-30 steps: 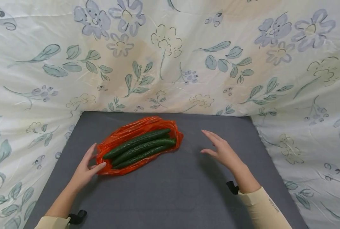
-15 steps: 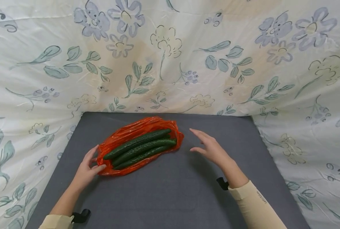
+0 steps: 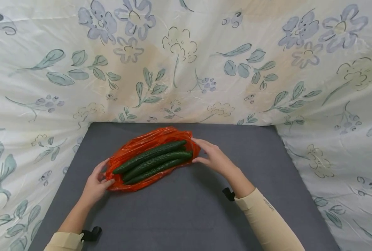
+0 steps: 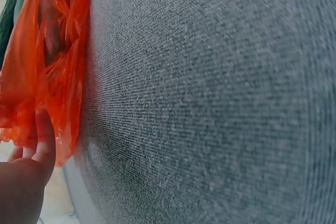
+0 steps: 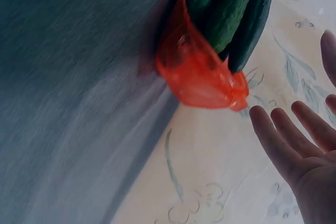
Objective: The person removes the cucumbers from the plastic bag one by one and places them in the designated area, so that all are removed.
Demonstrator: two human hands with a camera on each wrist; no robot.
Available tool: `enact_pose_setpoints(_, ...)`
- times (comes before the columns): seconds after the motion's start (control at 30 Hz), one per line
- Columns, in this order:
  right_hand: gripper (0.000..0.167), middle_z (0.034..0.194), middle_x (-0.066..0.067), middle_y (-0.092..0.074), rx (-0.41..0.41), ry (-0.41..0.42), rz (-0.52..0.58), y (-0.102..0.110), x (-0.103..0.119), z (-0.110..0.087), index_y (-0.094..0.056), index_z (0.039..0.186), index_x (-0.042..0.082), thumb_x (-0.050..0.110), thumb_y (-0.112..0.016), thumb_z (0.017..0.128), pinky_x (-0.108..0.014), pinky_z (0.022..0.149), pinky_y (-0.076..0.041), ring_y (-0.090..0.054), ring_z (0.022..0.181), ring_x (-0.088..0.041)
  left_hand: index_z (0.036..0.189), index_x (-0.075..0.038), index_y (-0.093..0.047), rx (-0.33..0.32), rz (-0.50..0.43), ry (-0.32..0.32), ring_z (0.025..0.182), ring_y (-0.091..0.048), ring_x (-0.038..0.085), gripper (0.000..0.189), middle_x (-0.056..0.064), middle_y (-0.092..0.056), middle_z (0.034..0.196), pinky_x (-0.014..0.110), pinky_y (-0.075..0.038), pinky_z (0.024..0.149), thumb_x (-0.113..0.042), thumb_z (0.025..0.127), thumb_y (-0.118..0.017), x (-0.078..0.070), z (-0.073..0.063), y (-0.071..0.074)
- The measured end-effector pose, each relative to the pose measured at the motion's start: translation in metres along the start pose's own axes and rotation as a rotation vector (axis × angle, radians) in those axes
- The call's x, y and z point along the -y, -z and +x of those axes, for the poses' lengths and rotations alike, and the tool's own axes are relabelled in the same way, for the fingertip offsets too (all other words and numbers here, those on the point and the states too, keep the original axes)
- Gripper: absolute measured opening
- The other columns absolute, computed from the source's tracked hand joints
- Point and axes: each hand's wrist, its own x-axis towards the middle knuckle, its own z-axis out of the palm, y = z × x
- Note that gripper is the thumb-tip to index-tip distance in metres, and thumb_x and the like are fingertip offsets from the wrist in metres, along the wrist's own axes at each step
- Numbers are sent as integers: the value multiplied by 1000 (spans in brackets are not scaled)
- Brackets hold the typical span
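Note:
Several long green cucumbers (image 3: 157,163) lie side by side in an orange-red plastic bag (image 3: 142,137), its mouth spread wide around them. My left hand (image 3: 94,184) holds the bag's left end, thumb at the near edge and the other fingers behind it; the left wrist view shows the thin film of the bag (image 4: 58,77) against the fingertips. At the bag's right end is my right hand (image 3: 215,158), thumb and fingers extended apart. In the right wrist view its straight fingers (image 5: 283,145) appear just beside the bag's gathered right end.
A dark grey cloth covers the table (image 3: 173,216) under the bag. Floral fabric (image 3: 186,69) rises at the back and along both sides. Each wrist carries a black strap mount, such as the one on the right wrist (image 3: 229,194).
My right hand has moved left across the table to the bag's right end. The left hand stays at the bag's left end, its thumb drawn slightly closer. The bag and cucumbers have barely shifted.

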Motion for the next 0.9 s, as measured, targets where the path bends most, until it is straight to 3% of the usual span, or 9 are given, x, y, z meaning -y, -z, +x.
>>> enact_pose_setpoints(0.17, 81, 154, -11, -47, 18, 10, 14, -9, 7, 13, -41, 155, 14, 25, -80, 85, -49, 107, -47, -48, 140, -30, 161, -10, -22, -4, -37, 53, 103, -55, -16, 81, 26, -22, 160, 14, -54, 76, 3, 94, -64, -2, 0, 0)
enact_pose_setpoints(0.43, 79, 156, -3, -46, 73, 6, 42, -20, 19, 33, -39, 156, 21, 29, -77, 87, -48, 110, -44, -47, 141, -25, 160, -8, -26, -44, -106, 46, 107, -54, -14, 79, 25, -31, 155, 9, -52, 82, 4, 93, -66, -4, -1, -2)
enact_pose_setpoints(0.7, 76, 155, -1, -46, 111, -17, -37, -32, 27, 52, -40, 156, 27, 39, -74, 89, -49, 112, -42, -44, 142, -23, 156, -7, -34, -77, -74, 61, 112, -51, -16, 70, 26, -35, 154, 6, -48, 86, -1, 94, -66, -4, 0, -2)
enact_pose_setpoints(0.9, 73, 154, -3, -47, 99, -1, -18, -42, 27, 67, -45, 153, 24, 40, -74, 89, -49, 112, -42, -43, 143, -24, 149, -7, -46, -90, -8, 95, 100, -57, -11, 58, 25, -48, 143, 9, -52, 80, -8, 95, -68, -9, 0, -2)
